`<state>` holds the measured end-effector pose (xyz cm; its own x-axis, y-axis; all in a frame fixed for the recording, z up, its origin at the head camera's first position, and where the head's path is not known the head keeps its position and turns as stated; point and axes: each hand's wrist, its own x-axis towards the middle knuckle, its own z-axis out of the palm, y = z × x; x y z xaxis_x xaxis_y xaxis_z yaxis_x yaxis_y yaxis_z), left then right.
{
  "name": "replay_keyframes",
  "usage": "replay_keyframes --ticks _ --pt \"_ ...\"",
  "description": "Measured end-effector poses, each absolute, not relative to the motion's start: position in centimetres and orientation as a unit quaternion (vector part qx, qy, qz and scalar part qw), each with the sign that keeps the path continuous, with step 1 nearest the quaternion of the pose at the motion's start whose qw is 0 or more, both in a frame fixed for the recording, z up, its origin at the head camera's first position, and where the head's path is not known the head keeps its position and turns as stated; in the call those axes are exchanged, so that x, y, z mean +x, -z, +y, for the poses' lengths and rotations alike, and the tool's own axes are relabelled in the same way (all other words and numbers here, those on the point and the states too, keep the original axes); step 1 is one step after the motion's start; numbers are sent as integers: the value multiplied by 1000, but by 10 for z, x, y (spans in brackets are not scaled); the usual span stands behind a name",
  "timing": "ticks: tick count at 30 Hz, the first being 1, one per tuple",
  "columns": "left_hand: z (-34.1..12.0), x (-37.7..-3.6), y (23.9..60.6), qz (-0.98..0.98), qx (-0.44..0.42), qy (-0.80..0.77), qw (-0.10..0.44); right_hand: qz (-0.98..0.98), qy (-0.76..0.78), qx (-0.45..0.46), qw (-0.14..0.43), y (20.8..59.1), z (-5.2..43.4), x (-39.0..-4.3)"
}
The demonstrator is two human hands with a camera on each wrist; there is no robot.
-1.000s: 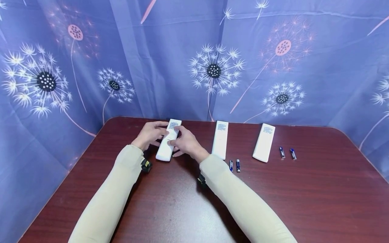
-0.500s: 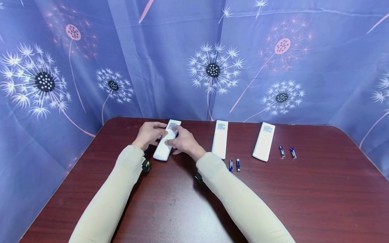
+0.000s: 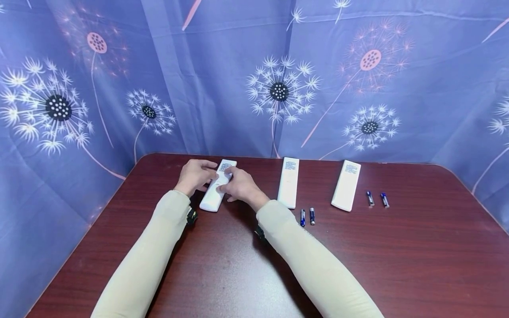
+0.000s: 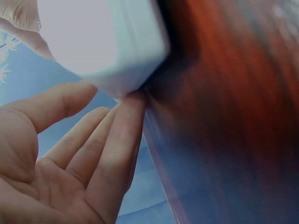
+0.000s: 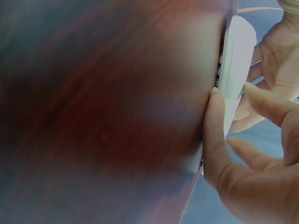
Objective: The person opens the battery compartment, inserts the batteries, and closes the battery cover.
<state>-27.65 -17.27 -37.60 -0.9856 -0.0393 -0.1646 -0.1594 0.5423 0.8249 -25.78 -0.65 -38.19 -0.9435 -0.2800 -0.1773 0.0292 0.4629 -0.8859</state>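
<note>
Fingers [image 4: 119, 140] of the left hand [image 3: 195, 175] lie nearly straight, their tips touching the near corner of the white remote [image 3: 216, 185]; they do not wrap around it. Fingers [image 5: 216, 126] of the right hand [image 3: 240, 186] press against the remote's opposite long edge, thumb over its top face, pinching it. The remote lies left of centre in the head view on the dark red bench [image 3: 246, 265], its near end angled slightly further left than 1.0 s ago; both hands have kept their places on it. Right of it lie a second remote [image 3: 288, 182], two batteries [image 3: 307, 217], a third remote [image 3: 346, 185] and two more batteries [image 3: 377, 198], all unmoved. A dandelion-print curtain [image 3: 254, 75] fills the upper frame.
</note>
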Motion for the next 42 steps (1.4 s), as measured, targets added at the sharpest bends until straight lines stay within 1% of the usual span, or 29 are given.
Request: replay_keyframes --ticks 15,21,27,31,36,39,42 --pt "-175 -276 373 870 -66 -483 74 819 546 -67 166 380 -3 -256" --pt "-176 -278 374 872 -81 -476 80 802 565 -72 179 379 5 -255" --pt "-172 -276 373 869 -83 -482 79 802 565 -78 176 379 16 -256" --pt "-168 -274 370 884 -80 -459 49 803 564 -84 176 378 23 -256" --pt "-162 -273 364 907 -51 -418 -21 805 565 -88 161 374 34 -255" --pt "-155 -272 360 898 -23 -437 -46 807 566 -87 146 370 41 -254" --pt "-147 -270 356 880 2 -472 -57 812 561 -90 131 363 49 -251"
